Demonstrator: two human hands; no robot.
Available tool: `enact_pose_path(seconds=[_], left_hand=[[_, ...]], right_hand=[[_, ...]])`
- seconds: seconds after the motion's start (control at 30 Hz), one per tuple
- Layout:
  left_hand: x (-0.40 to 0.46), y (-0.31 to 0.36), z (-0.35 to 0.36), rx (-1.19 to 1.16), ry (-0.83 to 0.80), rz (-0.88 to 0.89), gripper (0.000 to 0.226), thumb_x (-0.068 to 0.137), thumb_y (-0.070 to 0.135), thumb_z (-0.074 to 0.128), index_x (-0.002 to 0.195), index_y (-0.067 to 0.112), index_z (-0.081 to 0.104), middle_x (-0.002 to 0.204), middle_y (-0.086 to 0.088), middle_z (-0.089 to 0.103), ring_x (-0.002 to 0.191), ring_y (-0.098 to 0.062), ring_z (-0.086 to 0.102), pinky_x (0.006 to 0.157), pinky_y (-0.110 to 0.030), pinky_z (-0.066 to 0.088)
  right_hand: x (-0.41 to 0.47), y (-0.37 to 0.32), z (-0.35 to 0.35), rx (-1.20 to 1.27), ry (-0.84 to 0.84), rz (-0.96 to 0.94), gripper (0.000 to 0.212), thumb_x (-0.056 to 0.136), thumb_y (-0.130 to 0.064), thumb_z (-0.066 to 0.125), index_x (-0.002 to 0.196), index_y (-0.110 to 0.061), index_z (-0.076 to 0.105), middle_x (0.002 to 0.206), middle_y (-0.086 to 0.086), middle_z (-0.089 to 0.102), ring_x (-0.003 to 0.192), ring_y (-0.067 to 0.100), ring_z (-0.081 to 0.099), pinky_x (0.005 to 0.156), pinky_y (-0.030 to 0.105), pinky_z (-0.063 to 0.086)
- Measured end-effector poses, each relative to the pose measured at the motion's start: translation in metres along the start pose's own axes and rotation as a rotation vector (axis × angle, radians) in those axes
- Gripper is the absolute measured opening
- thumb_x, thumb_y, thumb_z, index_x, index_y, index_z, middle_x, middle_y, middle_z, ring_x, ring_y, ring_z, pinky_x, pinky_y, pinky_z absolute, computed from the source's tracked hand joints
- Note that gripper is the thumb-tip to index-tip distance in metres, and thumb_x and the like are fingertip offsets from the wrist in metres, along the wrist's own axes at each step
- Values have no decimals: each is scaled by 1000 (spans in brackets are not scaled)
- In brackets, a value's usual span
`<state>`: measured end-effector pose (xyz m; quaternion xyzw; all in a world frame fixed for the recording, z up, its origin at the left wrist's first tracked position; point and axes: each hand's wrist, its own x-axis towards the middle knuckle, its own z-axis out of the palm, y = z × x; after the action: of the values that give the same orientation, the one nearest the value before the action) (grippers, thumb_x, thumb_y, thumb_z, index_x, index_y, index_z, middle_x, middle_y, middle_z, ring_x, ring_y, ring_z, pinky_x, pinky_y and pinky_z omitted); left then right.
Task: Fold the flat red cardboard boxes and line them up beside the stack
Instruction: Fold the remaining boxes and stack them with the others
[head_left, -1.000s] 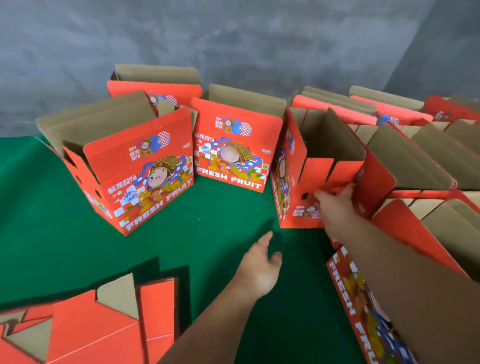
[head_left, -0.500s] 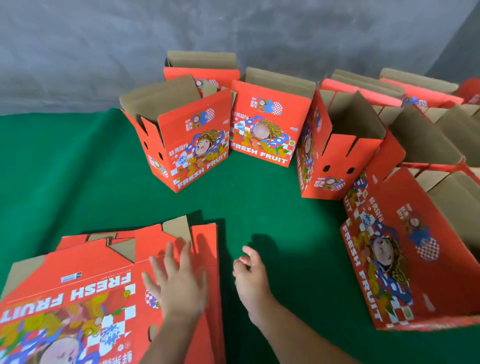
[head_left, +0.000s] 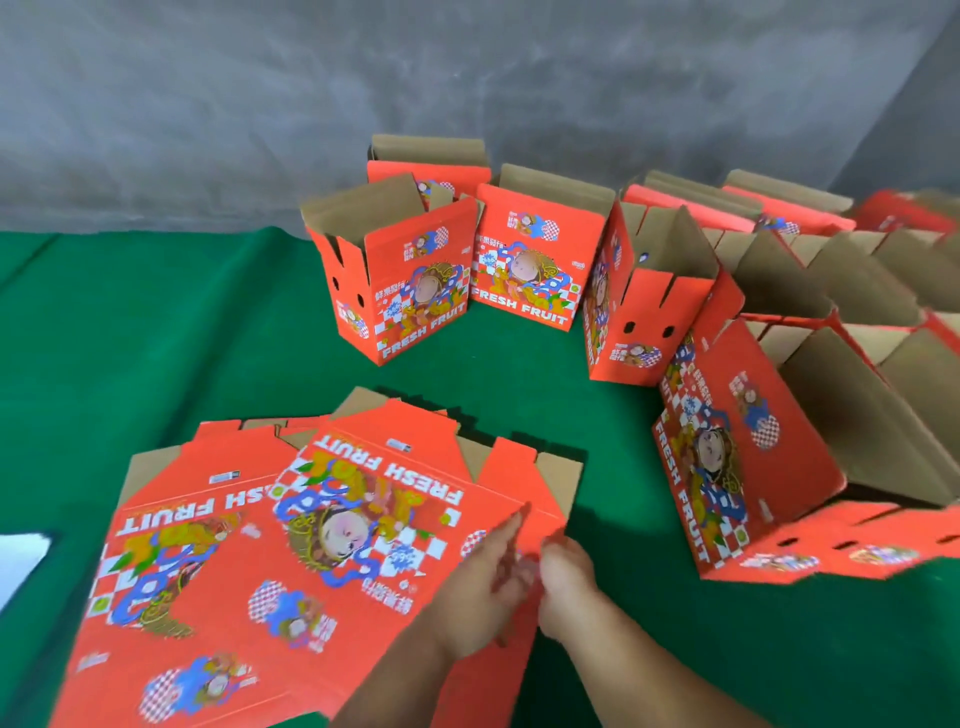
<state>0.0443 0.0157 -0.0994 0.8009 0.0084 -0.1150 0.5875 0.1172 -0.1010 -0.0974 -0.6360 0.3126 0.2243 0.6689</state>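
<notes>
- Both hands have left the folded boxes (head_left: 524, 260) and dropped onto the flat stack (head_left: 171, 597).
- Top flat (head_left: 374, 525) now sits skewed, slid right off the pile.
- Left hand (head_left: 480, 597) lies on it; right hand (head_left: 566, 587) at its right edge; blur hides whether the fingers pinch.
- So the next fold is starting.

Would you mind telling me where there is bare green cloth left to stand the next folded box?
The widest bare patch of green cloth lies left of the leftmost folded box, behind the flat stack. A narrower strip runs between the stack and the tipped box. The right side, behind that box, is crowded with folded boxes.
</notes>
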Motion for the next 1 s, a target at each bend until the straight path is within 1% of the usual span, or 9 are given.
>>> enact_pose_path(seconds=[0.13,0.27,0.33,0.5,0.6,0.7,0.77,0.83,1.0], left_hand=[[-29,-3,-32,232,453,35,60,97,39,55,153,19,51,151,-3,57,142,-23,50,118,-48,38],[-56,-7,-96,158,873,-238,91,83,59,64,153,5,45,140,-20,60,132,-41,55,110,-55,43],[-68,0,-103,-97,794,-278,111,70,80,61,156,13,45,148,-10,59,138,-27,54,113,-49,44],[-81,30,-71,-264,623,-117,83,65,93,68,107,22,58,93,3,75,90,-15,73,76,-33,56],[-87,45,-61,-317,572,-20,72,71,87,68,114,30,59,112,5,69,102,-14,66,90,-41,51],[-89,62,-40,-406,454,52,67,75,81,73,129,45,59,125,5,73,111,-4,70,82,-29,60],[-84,81,-13,-409,244,87,63,87,66,75,142,49,50,130,-7,68,114,-8,71,84,-34,62],[-73,96,16,-306,262,110,81,91,64,70,158,46,27,151,-1,56,139,-16,55,112,-51,48],[-46,148,47,-32,312,4,99,81,95,30,158,54,-15,169,12,-31,157,-18,-28,128,-53,-12]], right_hand=[[-22,-28,-58,51,15,-121,8,101,-10,58,95,-9,64,81,19,69,62,26,67,57,40,58],[-48,-72,-122,74,62,-289,13,96,-16,56,86,-17,64,96,16,64,78,27,60,78,43,51],[-56,-85,-144,137,46,-334,18,92,-17,54,85,-17,71,90,12,64,75,26,61,69,37,49],[-80,-96,-173,175,34,-483,53,69,-52,73,114,-25,75,104,-3,79,83,21,75,76,38,57],[-99,-103,-189,191,4,-542,57,69,-65,73,114,-30,77,108,1,79,78,25,78,62,35,61],[-113,-107,-197,180,-55,-580,66,82,-69,64,120,-17,72,112,18,76,95,35,74,79,43,62],[-120,-100,-196,202,-145,-571,44,103,-48,51,99,-17,82,96,6,80,91,26,76,79,31,64],[-124,-88,-189,161,-159,-522,53,110,-27,42,76,-19,82,75,-4,78,74,22,74,61,19,60],[-134,-68,-154,261,-128,-661,56,102,-54,47,135,-11,62,132,19,66,125,41,61,107,62,47]])
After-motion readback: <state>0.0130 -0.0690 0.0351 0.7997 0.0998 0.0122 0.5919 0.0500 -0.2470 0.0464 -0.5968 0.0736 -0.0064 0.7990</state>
